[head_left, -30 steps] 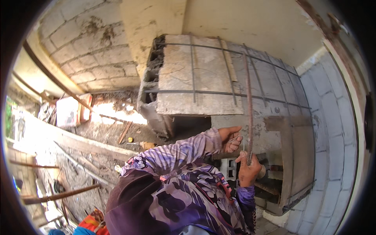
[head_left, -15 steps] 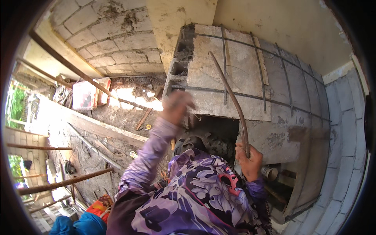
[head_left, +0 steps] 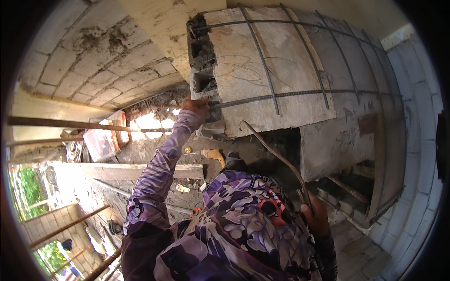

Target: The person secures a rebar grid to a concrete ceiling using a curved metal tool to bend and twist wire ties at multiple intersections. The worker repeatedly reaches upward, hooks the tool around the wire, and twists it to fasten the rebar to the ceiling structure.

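Note:
My right hand (head_left: 317,216) is closed around the lower end of a long, curved brown metal rod (head_left: 277,155). The rod's far tip bends over below the edge of the concrete slab (head_left: 243,96). Up at the slab's left side, my left hand (head_left: 197,107) is closed at the end of a long ribbed steel bar (head_left: 262,96), beside the hollow block openings (head_left: 204,82). Its fingertips are partly hidden there. Several shorter bars (head_left: 258,58) cross the long ones in a grid on the slab. Thin loose wire (head_left: 248,70) lies on top.
A dark opening (head_left: 281,143) gapes under the slab's near edge. Wooden poles (head_left: 65,122) reach in from the left. On the dirt floor below lie a plank (head_left: 140,171), a yellow tool (head_left: 214,155) and a red-and-white sack (head_left: 101,143). Block walls (head_left: 417,140) rise at the right.
My left hand has gone from a blurred swing to rest at the slab's left edge. My right hand has moved down and right with the rod, lowering its tip. The view has shifted.

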The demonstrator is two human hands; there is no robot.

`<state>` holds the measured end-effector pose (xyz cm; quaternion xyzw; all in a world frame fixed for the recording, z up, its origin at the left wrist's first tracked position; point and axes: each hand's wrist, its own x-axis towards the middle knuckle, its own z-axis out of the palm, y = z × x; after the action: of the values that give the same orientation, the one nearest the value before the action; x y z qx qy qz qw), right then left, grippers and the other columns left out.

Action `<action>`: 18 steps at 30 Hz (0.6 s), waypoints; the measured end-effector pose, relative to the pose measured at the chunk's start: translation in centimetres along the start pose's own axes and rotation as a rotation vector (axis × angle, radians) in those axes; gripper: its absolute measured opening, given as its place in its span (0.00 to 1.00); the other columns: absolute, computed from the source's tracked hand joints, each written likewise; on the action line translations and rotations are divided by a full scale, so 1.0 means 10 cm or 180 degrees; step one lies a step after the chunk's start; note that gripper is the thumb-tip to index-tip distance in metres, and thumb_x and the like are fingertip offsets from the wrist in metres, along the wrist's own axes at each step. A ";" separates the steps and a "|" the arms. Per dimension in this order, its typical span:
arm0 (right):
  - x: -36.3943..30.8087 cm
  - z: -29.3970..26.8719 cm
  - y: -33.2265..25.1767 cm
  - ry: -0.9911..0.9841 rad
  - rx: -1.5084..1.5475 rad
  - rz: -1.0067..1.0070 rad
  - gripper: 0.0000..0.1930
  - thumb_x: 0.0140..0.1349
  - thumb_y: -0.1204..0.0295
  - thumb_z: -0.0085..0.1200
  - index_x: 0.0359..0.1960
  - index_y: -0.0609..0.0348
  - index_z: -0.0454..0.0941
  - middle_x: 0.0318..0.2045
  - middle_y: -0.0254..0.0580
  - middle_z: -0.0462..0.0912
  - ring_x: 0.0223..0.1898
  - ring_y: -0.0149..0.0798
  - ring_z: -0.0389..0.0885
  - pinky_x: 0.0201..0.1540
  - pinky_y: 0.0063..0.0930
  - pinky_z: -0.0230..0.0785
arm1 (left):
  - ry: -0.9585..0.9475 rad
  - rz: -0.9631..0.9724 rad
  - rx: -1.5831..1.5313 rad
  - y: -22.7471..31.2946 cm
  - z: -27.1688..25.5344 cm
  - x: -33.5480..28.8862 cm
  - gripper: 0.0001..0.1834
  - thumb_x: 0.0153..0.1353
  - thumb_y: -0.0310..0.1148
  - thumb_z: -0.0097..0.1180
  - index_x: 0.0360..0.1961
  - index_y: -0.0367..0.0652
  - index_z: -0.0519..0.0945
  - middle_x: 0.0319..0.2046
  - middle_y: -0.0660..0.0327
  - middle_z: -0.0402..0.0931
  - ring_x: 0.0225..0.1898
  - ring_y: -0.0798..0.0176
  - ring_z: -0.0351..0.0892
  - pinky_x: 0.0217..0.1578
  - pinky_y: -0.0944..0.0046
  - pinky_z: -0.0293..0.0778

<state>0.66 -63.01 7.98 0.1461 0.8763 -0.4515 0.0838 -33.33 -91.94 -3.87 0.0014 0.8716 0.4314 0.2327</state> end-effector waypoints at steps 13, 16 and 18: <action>0.10 0.50 -0.54 -0.0458 0.2156 0.1057 0.25 0.69 0.68 0.34 0.67 0.56 0.49 0.20 0.38 0.73 0.18 0.24 0.67 0.25 0.19 0.63 | -0.1455 0.2241 0.1068 0.08 -0.46 0.30 0.10 0.60 0.30 0.51 0.38 0.37 0.80 0.33 0.58 0.79 0.31 0.66 0.78 0.32 0.68 0.74; 0.14 0.57 -0.64 -0.0493 0.2388 0.1082 0.25 0.70 0.68 0.34 0.67 0.56 0.47 0.19 0.39 0.72 0.15 0.25 0.66 0.22 0.20 0.63 | -0.1900 0.2481 0.1191 0.17 -0.50 0.43 0.08 0.59 0.27 0.52 0.37 0.37 0.80 0.35 0.59 0.80 0.32 0.68 0.80 0.32 0.72 0.77; 0.17 0.61 -0.70 -0.0510 0.2432 0.1074 0.25 0.70 0.67 0.34 0.67 0.56 0.47 0.19 0.40 0.72 0.15 0.26 0.67 0.20 0.21 0.64 | -0.2066 0.2352 0.2262 0.24 -0.49 0.50 0.08 0.59 0.27 0.52 0.37 0.37 0.80 0.34 0.60 0.81 0.32 0.70 0.80 0.31 0.74 0.76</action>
<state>-3.13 -71.56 9.33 0.2725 0.6005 -0.7336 0.1642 -40.30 -93.10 -1.55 0.5131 0.7886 0.1437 0.3068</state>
